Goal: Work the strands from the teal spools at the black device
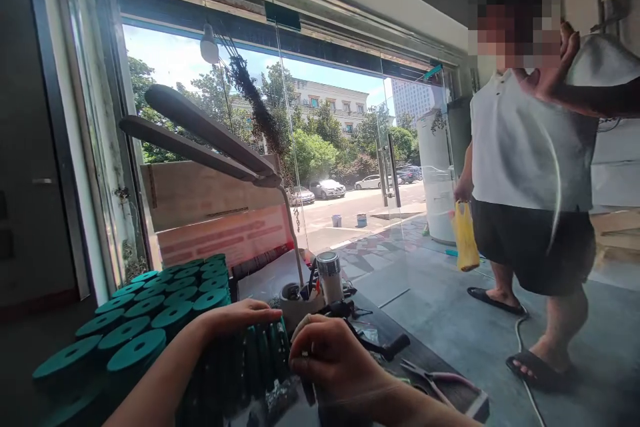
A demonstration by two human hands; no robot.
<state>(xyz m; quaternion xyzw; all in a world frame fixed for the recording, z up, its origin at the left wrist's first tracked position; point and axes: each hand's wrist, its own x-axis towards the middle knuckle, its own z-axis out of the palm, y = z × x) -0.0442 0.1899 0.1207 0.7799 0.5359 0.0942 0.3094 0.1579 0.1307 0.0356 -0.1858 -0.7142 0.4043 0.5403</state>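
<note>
My left hand [250,315] lies with its fingers stretched out over the top of a row of dark green discs [260,353] standing on edge. Close beside it, my right hand [330,353] is curled, thumb and fingers pinched together. Something small and pale shows at its fingertips, too small to name. Below the hands there is a clump of clear, shiny material [280,397], partly in shadow.
Stacked green rolls [135,350] fill the left side. A desk lamp [210,137], a lidded jar [330,277] and pliers [440,377] stand or lie around the dark table. At right, a person [533,147] holds a yellow bag [465,237]; a cable [525,360] crosses the floor.
</note>
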